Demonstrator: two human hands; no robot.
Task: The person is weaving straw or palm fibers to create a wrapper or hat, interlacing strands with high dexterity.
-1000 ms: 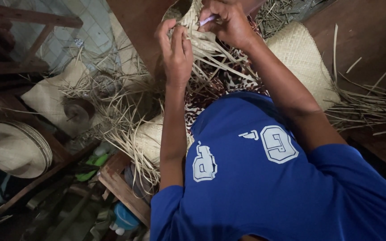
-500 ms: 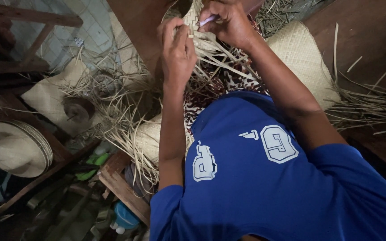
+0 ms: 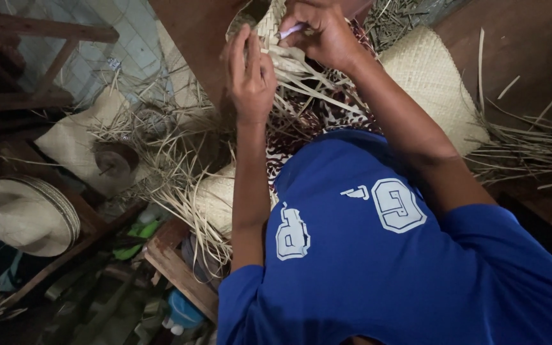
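Straw weaving at close range: both hands work the edge of a part-woven piece.

The woven straw piece (image 3: 269, 29) sits at the top of the view, raised in front of the blue shirt (image 3: 384, 255), with its loose strands (image 3: 314, 89) trailing down over a spotted cloth (image 3: 301, 121). The left hand (image 3: 250, 76) is half closed, its fingers curled against the woven edge. The right hand (image 3: 324, 35) is closed on a small pale tool (image 3: 291, 30) at the same edge. Judged step: interlacing or tucking strands; the next move calls for a steady pinch and a firm hold on the edge. A woven mat (image 3: 432, 83) lies on the dark wooden surface (image 3: 519, 51) to the right. To the left, a finished straw hat (image 3: 30, 214) rests among wooden frames and scattered straw.
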